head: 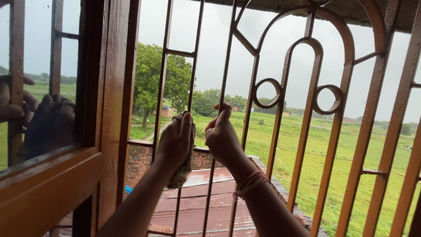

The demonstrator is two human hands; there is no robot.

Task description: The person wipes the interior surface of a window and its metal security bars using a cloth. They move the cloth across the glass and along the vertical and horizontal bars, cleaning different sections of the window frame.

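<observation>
Two hands: left hand (175, 140) grips one cloth (183, 169); right hand (222, 136) grips one bar (221, 94).

No packages, labels, signs or screens were in view.
</observation>
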